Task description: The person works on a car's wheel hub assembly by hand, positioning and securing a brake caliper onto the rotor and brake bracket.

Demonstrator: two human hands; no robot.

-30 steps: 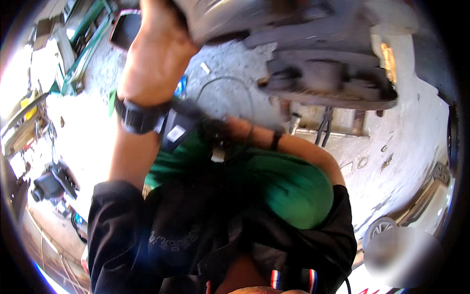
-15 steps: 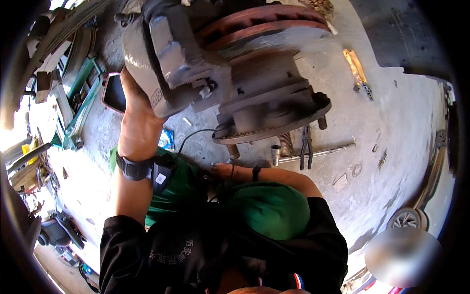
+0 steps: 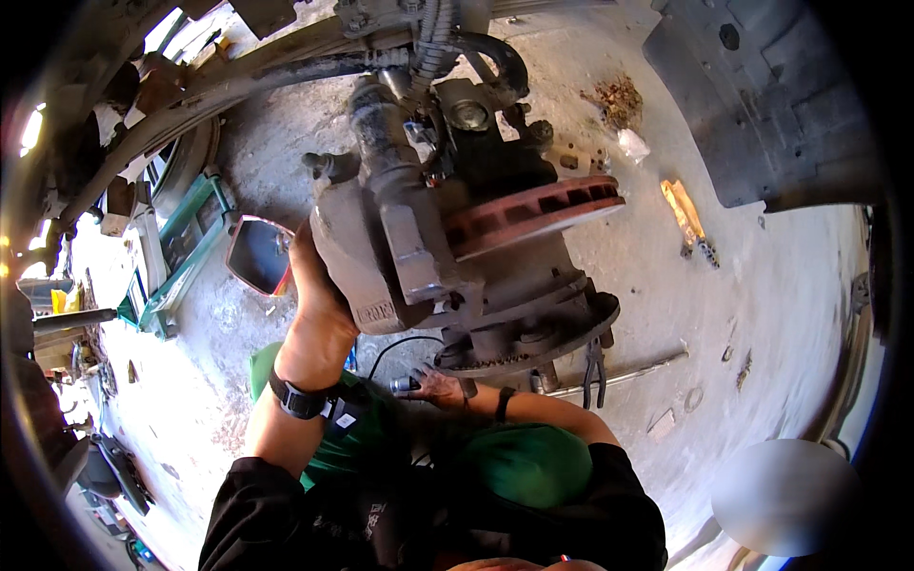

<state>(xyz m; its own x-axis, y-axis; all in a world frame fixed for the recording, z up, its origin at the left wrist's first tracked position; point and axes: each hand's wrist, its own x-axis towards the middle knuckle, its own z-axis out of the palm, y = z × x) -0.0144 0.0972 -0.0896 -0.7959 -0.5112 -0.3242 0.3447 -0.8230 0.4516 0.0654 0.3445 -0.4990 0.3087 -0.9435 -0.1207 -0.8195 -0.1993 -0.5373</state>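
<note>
A grey brake caliper (image 3: 371, 247) sits over a rust-red brake disc (image 3: 533, 214), above a dark wheel hub flange (image 3: 533, 338) with threaded studs. My left hand (image 3: 319, 300) grips the caliper's left side from below; its fingertips are hidden behind the casting. Lower down, beneath the hub, my right hand (image 3: 438, 388) has its fingers around one end of a short shiny metal socket (image 3: 405, 384). Pliers (image 3: 595, 371) lie on the floor to the right of the flange, across a long metal bar (image 3: 638, 368).
A red-rimmed dark tray (image 3: 259, 255) lies left of my left wrist, near a green metal frame (image 3: 176, 238). An orange-yellow tool (image 3: 685, 214) lies on the floor at right. Dark fender lining (image 3: 762, 105) overhangs the upper right. A suspension arm (image 3: 286, 81) crosses the top.
The view has shifted back, so more of the suspension shows above the disc. My left hand stays on the caliper. The socket now shows at my right hand.
</note>
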